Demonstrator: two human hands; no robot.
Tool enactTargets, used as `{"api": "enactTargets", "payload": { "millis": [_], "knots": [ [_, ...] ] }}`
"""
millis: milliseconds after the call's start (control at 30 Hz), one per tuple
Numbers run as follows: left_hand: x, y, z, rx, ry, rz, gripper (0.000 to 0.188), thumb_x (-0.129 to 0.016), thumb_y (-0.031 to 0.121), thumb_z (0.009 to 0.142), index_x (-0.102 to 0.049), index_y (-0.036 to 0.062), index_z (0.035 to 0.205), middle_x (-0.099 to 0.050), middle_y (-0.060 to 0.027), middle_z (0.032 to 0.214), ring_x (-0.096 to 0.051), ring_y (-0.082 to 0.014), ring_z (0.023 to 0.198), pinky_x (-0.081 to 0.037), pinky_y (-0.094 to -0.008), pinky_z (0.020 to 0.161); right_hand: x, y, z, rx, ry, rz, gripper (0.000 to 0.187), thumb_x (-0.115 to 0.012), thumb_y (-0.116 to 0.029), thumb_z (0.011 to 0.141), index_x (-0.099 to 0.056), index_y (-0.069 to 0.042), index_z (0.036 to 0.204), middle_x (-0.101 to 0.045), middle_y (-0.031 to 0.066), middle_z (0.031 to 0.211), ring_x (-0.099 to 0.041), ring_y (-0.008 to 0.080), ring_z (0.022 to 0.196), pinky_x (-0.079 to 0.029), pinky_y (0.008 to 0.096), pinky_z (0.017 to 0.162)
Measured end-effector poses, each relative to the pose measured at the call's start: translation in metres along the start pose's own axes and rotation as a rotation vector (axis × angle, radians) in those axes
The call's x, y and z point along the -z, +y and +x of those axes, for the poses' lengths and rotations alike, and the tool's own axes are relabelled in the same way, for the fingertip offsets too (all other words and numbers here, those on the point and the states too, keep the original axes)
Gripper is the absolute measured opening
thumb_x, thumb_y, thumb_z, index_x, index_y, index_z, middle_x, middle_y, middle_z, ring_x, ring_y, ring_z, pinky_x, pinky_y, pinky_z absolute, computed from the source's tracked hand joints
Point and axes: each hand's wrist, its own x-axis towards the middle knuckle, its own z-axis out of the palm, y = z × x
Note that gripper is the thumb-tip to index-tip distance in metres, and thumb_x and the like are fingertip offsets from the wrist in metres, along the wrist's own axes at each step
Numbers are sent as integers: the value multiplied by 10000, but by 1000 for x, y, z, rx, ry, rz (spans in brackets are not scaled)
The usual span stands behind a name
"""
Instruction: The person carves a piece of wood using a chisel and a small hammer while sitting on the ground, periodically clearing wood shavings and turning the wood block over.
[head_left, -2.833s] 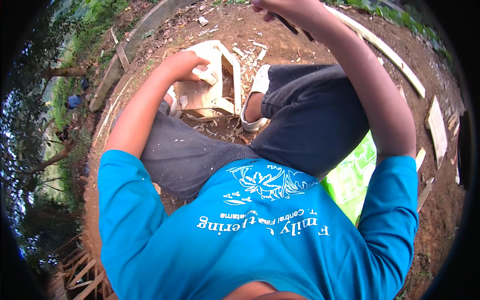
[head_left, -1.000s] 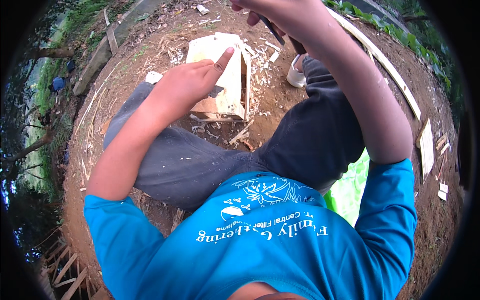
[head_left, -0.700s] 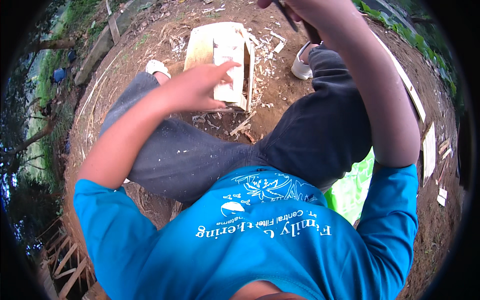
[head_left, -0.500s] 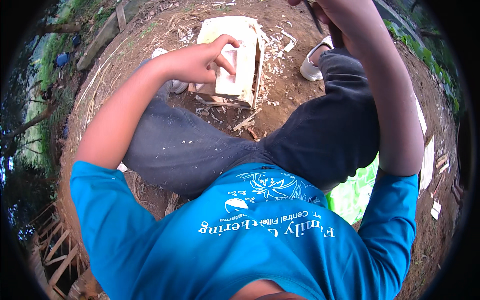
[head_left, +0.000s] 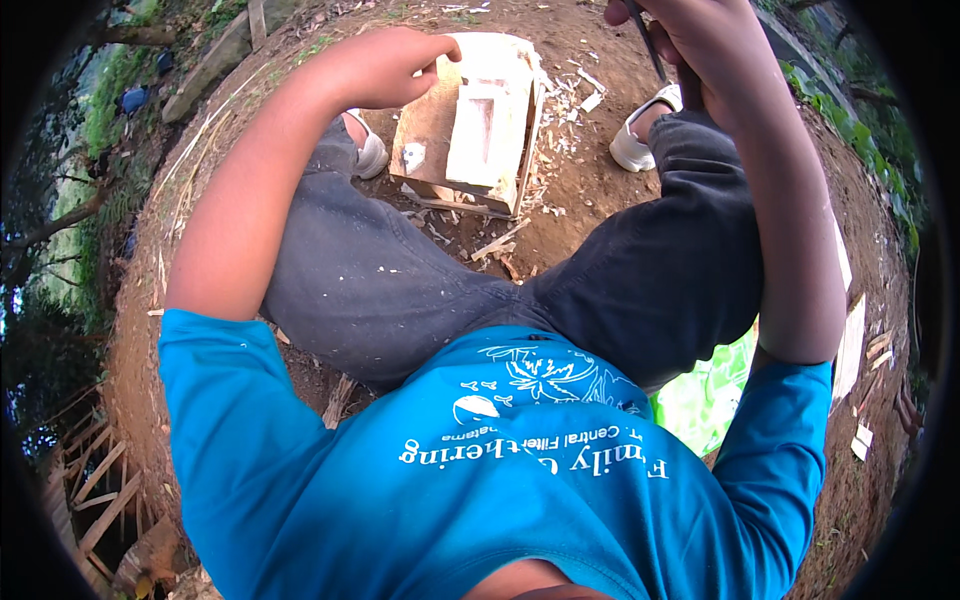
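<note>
The left hand (head_left: 385,65) hovers with fingers curled together just over the wooden block (head_left: 470,125); the right hand (head_left: 700,45) is clamped around a dark tool (head_left: 648,45).

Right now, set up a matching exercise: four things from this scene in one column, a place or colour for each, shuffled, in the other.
1. left hand
2. right hand
3. wooden block
4. green sheet

a. under the person's right thigh
b. gripping a dark tool at the upper right
c. on the dirt between the feet
d. at the block's upper left corner

Pairs: 1-d, 2-b, 3-c, 4-a
</note>
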Motion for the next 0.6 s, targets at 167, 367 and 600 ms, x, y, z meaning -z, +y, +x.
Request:
{"api": "enactTargets", "payload": {
  "millis": [167,367,600],
  "knots": [
    [30,60,1,169,-336,-64,605,-726,207,928,-494,169,1486,-621,-156,1350,-741,-250,963,-638,-334,663,-4,7,7,-21,88,-16,160,-720,-138,974,-575,-72,981,-697,67,899,-662,95,728,-538,232,620],
    [-17,75,17,-113,-298,153,1355,-1015,313,470,-278,183,1599,-312,-208,1609,-473,-390,1390,-517,-480,1067,5,11,7,28,64,-9,159,-719,-135,972,-580,-58,965,-704,76,896,-679,110,734,-549,236,631],
    [-32,72,24,-164,-227,130,1004,-937,274,550,-436,123,1406,-425,-173,1430,-562,-374,1225,-559,-477,968,11,16,8,26,62,-26,163,-713,-148,973,-575,-65,954,-718,90,910,-693,110,754,-531,233,597]
  ]
}}
